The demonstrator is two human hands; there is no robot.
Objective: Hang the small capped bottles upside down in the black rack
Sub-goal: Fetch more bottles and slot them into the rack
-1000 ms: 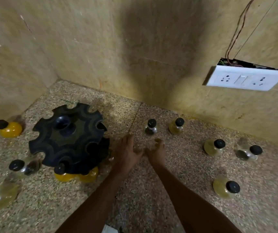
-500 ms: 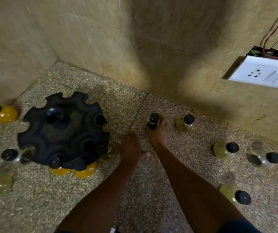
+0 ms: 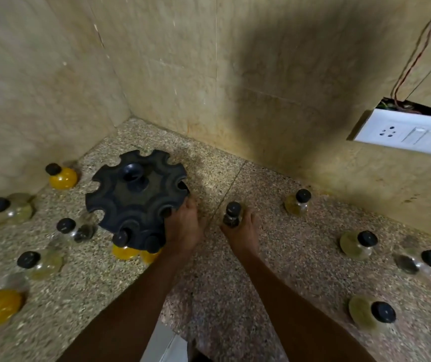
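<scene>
Fingers of the right hand (image 3: 243, 231) were wrapped in a closed grip around a small dark bottle (image 3: 232, 215), its black cap upward, just above the speckled floor (image 3: 235, 296). Left of it, the left hand (image 3: 183, 227) pressed against the near right edge of the black rack (image 3: 136, 197); whether that grip closed on the rim could not be told. Two yellow bottles (image 3: 128, 250) hung under the rack's near edge. Loose capped bottles lay on both sides: a pale one (image 3: 371, 312) near right, an orange one (image 3: 63, 176) far left, another pale one (image 3: 298, 203) far right by the wall (image 3: 274, 100), below a white socket plate (image 3: 405, 133).
</scene>
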